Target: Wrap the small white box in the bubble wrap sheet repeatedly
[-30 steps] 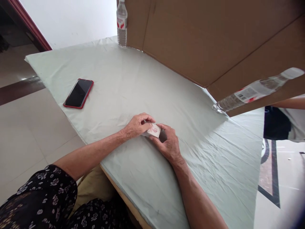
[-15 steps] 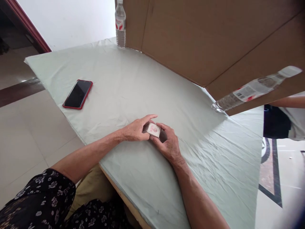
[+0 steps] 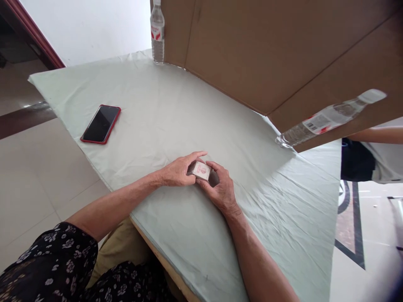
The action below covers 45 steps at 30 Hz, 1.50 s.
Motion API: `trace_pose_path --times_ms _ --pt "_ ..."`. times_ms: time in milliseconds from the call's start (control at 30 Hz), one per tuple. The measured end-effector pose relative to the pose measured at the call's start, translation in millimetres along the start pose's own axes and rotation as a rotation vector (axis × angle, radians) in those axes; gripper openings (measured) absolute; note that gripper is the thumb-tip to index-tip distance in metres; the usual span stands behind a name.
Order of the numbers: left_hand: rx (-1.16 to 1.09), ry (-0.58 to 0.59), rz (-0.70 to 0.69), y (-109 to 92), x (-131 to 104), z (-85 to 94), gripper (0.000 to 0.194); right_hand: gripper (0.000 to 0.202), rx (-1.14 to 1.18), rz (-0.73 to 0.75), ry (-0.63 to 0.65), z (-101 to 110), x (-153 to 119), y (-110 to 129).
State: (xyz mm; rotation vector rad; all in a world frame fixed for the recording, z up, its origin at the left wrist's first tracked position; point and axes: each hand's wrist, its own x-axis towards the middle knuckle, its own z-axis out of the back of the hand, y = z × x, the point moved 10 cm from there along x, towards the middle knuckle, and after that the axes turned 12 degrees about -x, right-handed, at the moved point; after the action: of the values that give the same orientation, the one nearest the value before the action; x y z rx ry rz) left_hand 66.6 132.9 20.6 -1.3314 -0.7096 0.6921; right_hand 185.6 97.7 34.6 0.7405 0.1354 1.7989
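A small box with a pale top and red print (image 3: pixel 201 170) is held between my two hands, low over the pale green cloth (image 3: pixel 176 113). My left hand (image 3: pixel 181 170) grips its left side, with the thumb at the near edge and the index finger stretched past the far edge. Around the right side curl the fingers and thumb of my right hand (image 3: pixel 222 186). The palms hide part of the box's dark sides.
A red-cased phone (image 3: pixel 100 124) lies on the cloth at the left. Tall brown cardboard (image 3: pixel 239 50) stands across the back, with one bottle (image 3: pixel 157 33) at its left and another bottle (image 3: pixel 327 119) at the right. Beyond it, a person's arm (image 3: pixel 378 135) shows.
The whole view has shifted slightly, so the bottles, phone and cardboard appear a little further left. Both hands keep the same hold on the box.
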Motion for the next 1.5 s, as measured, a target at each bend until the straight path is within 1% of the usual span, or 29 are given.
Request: trace_pose_path --times_ms 200,333,667,833,1033,1200,1333,1433,1500 --pt "0.005 -0.002 0.006 -1.8 0.0 0.5 0.086 0.046 0.001 0.011 0.006 -0.1 0.3 0.9" --pt "0.005 0.004 0.013 0.2 -0.1 0.1 0.086 0.047 -0.008 -0.010 0.022 -0.8 0.4 -0.6" --pt "-0.002 -0.002 0.014 1.0 0.3 0.5 0.087 0.046 -0.013 0.001 0.018 -1.3 1.1 -0.4" --pt "0.050 -0.029 -0.013 -0.2 -0.5 3.5 0.085 0.048 0.000 0.011 -0.002 -0.9 0.1 -0.7" --pt "0.069 0.001 -0.022 0.6 -0.1 1.1 0.086 0.046 0.000 -0.009 0.007 -0.2 -0.1 -0.8" --pt "0.070 -0.001 -0.041 -1.4 0.8 0.5 0.086 0.045 0.002 0.004 -0.015 1.9 0.4 0.6" --pt "0.072 -0.001 -0.043 -0.2 1.0 0.5 0.086 0.045 0.001 -0.003 -0.005 0.6 0.4 -0.8" --pt "0.065 0.000 -0.053 0.2 0.5 0.7 0.086 0.047 -0.006 0.023 0.008 1.3 -0.4 2.6" --pt "0.069 0.002 -0.061 -0.7 -0.1 0.5 0.085 0.046 -0.007 0.051 -0.008 5.5 -0.9 6.1"
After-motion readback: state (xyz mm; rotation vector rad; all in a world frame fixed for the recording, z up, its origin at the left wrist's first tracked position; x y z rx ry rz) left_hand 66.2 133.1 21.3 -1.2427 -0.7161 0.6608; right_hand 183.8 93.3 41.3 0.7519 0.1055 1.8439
